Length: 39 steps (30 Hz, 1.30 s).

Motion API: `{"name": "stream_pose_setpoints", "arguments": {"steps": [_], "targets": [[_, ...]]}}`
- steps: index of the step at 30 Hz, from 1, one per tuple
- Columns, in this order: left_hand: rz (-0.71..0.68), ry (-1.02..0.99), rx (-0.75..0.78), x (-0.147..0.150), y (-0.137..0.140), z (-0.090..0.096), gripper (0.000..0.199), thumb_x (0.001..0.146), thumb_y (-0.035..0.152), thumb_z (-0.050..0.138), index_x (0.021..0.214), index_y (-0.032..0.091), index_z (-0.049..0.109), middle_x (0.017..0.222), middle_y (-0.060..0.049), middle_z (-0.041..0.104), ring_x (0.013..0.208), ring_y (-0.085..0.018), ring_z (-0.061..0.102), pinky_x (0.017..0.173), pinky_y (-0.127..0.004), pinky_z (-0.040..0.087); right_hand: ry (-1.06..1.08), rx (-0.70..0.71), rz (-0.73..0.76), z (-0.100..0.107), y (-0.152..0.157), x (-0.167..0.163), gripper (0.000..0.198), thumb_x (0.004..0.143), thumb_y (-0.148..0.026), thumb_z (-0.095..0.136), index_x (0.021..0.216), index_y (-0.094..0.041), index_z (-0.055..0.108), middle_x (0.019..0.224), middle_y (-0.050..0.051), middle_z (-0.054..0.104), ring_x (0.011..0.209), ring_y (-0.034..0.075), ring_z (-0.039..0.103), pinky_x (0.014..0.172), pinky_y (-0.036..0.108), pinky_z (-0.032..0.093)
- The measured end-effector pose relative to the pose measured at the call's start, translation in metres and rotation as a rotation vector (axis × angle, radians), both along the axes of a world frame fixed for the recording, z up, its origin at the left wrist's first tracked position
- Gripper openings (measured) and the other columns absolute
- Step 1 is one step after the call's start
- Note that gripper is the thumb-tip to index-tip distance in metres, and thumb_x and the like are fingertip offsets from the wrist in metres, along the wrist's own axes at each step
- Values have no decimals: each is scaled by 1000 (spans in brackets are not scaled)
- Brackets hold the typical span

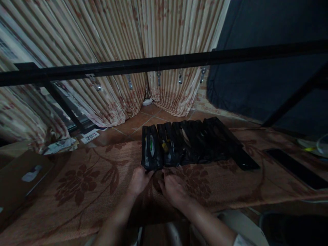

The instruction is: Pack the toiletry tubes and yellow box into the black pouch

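Note:
Several black zip pouches (pixel 189 141) stand side by side in a row on a cloth-covered surface, some with see-through panels. The leftmost pouch (pixel 152 147) shows something pale with a bright green mark inside. My left hand (pixel 139 180) is closed at the near left corner of that pouch, thumb pointing inward. At its near right corner is my right hand (pixel 174 187), with fingers bent and pinched on the edge. The fingertips are partly hidden in the dim light. A yellow item (pixel 164 147) shows within the second pouch.
A black metal bar (pixel 159 64) with hooks crosses ahead, before striped curtains (pixel 174 30). An open cardboard box (pixel 24 177) sits at the left, near papers (pixel 61 146). To the right lies a flat black device (pixel 298 168) on the brown floral cloth (pixel 102 191).

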<state>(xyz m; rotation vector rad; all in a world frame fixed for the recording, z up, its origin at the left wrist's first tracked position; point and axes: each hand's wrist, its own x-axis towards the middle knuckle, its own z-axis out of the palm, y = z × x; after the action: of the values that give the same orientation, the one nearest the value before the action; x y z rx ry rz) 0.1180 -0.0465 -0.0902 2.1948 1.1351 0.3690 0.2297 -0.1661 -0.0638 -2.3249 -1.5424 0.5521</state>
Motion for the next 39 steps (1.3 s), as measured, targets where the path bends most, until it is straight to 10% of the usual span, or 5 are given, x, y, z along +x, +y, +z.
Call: {"name": "stream_pose_setpoints", "arguments": {"steps": [24,30,39], "targets": [[25,-49,29,-6,-3,-13,20,75,35,58,67,17,57,64,-2,64,63,-17,62,59,-27,45,60,14,116,0,-20,20,43,88,-26,45,128,-14,51,113,14,66,107,22,60,91,31,41],[81,-301,98,-20,-23,-28,33,75,37,58,103,18,52,82,-4,65,73,-19,65,71,-34,54,82,61,2,-3,-61,65,40,87,-30,46,123,-15,56,109,12,68,107,23,60,92,32,41],[96,-42,386,-36,-93,-30,45,85,44,43,121,18,51,120,-12,54,111,-27,55,96,-46,47,39,160,-366,-16,-141,160,32,87,-29,44,111,-19,63,104,7,69,98,20,63,84,27,42]]}}
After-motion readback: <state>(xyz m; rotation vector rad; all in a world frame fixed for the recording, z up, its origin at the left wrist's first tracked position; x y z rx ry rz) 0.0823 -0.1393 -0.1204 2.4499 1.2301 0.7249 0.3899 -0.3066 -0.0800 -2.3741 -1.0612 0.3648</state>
